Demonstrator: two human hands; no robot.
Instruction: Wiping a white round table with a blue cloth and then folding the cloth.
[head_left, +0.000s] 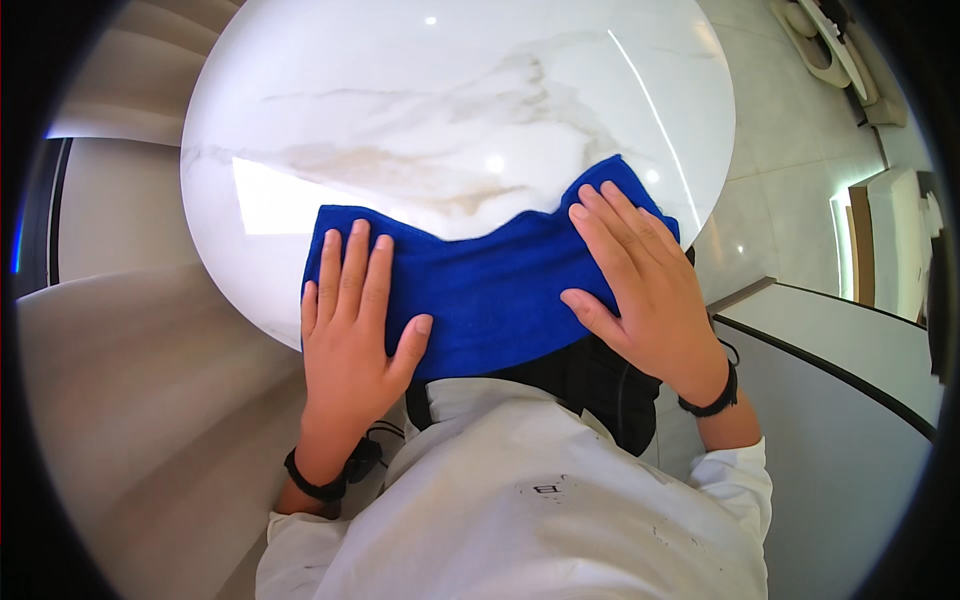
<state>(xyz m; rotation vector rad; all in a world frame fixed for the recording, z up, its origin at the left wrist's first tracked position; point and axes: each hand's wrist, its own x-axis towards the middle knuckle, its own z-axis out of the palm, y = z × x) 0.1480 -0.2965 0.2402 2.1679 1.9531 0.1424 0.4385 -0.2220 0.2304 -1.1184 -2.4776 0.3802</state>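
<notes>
A blue cloth (487, 300) lies spread along the near edge of a round, glossy table (360, 120) with a marble pattern. Its lower part reaches the table's near rim, close to my body. My left hand (352, 322) rests flat on the cloth's left end, fingers pointing away from me and slightly apart. On the right end lies my right hand (637, 277), palm down, its thumb spread and its fingers angled up and left. Neither hand grips the cloth. Between the hands the cloth's far edge dips toward me, with shallow wrinkles across it. Both wrists carry black bands.
A beige upholstered seat (172, 375) curves around the left side. To the right stands a pale cabinet or counter (817, 390) with a dark edge, beside the light tiled floor (780, 195). More furniture (832, 60) is at the upper right. Bright reflections lie on the tabletop.
</notes>
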